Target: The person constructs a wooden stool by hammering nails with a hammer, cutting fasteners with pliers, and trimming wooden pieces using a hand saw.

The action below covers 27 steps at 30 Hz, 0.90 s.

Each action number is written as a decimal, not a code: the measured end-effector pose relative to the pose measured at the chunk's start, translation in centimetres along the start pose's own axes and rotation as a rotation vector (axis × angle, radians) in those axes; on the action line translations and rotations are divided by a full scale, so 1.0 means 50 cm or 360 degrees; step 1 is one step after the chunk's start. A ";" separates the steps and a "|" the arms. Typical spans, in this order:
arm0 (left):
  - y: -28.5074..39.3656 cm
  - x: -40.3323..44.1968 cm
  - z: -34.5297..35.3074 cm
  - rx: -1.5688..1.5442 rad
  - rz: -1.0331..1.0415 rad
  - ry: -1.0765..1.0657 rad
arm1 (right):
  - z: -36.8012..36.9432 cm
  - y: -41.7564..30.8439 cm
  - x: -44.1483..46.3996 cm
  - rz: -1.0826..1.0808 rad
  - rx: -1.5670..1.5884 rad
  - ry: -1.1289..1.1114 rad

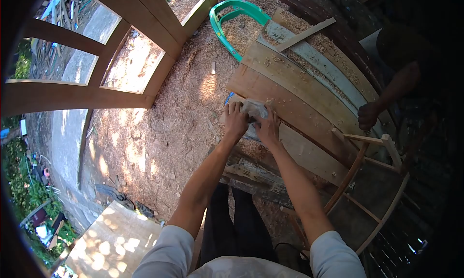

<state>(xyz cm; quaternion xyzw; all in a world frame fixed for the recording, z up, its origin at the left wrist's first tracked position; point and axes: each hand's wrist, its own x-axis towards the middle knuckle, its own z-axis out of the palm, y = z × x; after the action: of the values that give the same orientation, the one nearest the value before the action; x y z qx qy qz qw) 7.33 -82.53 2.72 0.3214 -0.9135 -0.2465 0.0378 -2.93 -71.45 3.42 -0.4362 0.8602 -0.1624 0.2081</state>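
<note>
A crumpled, pale, see-through plastic bag (255, 109) lies between my two hands at the near end of some wooden boards (290, 101). My left hand (236, 121) is closed at the bag's left side, its fingers bent. On the right side my right hand (267, 125) grips the bag, with the thumb turned inward. Something small and dark shows between the hands, too small to name. A bit of blue (229, 98) sits just beyond my left hand.
A green plastic frame (220, 34) lies beyond the boards. Wooden lattice framing (130, 101) stands at the left. Another person's hand (369, 116) is at the right, above a wooden chair frame (360, 154). Sawdust covers the ground (169, 109). A plywood sheet (108, 239) lies lower left.
</note>
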 end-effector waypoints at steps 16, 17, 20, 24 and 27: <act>0.041 -0.074 -0.119 -0.0986 -0.0388 0.0637 | -0.095 -0.129 -0.067 0.0060 0.0273 0.0401; 0.036 -0.083 -0.123 -0.1279 -0.0493 0.0574 | -0.093 -0.135 -0.072 -0.0031 0.0400 0.0349; 0.019 -0.129 -0.154 -0.1701 -0.0568 0.0448 | -0.088 -0.174 -0.096 -0.0322 0.0749 0.0461; 0.012 -0.243 -0.244 -0.1790 -0.0578 0.0221 | -0.112 -0.259 -0.185 -0.0221 0.0560 0.0320; -0.037 -0.347 -0.272 -0.1542 -0.0271 0.0086 | -0.107 -0.323 -0.295 -0.0181 0.0540 0.0325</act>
<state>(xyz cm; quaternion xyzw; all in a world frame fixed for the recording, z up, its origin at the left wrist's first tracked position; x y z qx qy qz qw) 25.18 -79.06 15.28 0.3466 -0.6630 -0.6368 0.1863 13.29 -68.03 18.65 -0.4241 0.8111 -0.3598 0.1809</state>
